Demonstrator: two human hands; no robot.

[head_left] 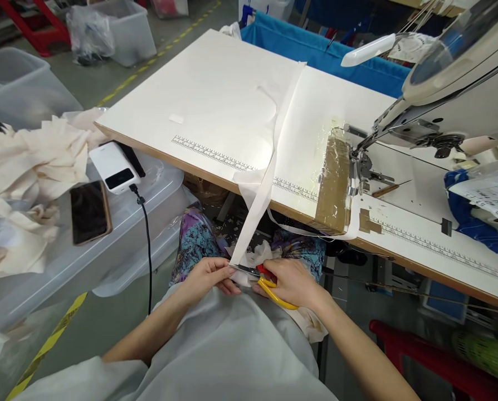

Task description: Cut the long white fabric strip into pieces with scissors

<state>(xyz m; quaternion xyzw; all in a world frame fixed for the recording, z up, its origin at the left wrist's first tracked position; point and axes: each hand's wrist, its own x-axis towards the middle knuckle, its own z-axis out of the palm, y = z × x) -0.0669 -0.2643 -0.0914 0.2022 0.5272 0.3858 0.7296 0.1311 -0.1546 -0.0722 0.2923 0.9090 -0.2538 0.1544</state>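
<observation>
Yellow-and-red-handled metal scissors (269, 289): right hand (291, 279) is gripping them lower centre, left hand (210, 276) is pinching a long cream fabric strip (257, 209) beside them, so slipping could be nicking fingers.

White table (207, 83): pale fabric strip (268, 181) lying across, sewing machine (462, 106), blue cloth (481, 236) at right.

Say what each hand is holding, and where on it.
Right hand: the scissors, by their red and yellow handles. Left hand: the pale fabric strip, pinched between thumb and fingers near the blade tips.
</observation>
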